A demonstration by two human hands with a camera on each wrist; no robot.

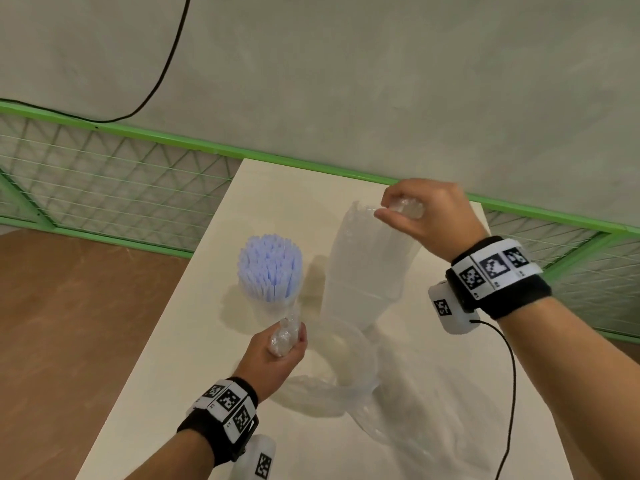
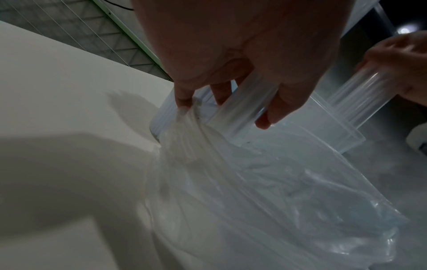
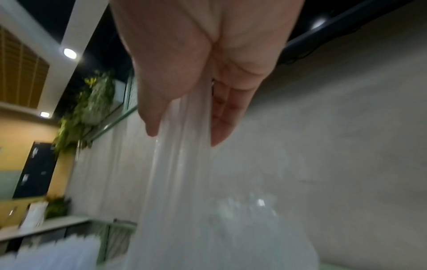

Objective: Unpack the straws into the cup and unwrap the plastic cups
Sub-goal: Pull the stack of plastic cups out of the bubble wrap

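Note:
A clear cup (image 1: pixel 273 308) full of pale blue straws (image 1: pixel 270 268) stands left of centre on the cream table (image 1: pixel 194 341). Right of it rises a tall stack of clear plastic cups (image 1: pixel 367 268) inside a thin plastic wrapper. My right hand (image 1: pixel 415 216) pinches the bunched top of that wrapper (image 3: pixel 180 164) above the stack. My left hand (image 1: pixel 282 344) grips the wrapper's crumpled lower end (image 2: pixel 196 138) near the base of the straw cup. In the left wrist view the stack (image 2: pixel 323 117) lies beyond my fingers (image 2: pixel 265 117).
Loose clear plastic film (image 1: pixel 398 393) sprawls over the near right of the table. A green mesh railing (image 1: pixel 104 178) runs behind the table, with a grey wall beyond. Brown floor (image 1: pixel 69 323) lies to the left. A black cable (image 1: pixel 509 375) hangs from my right wrist.

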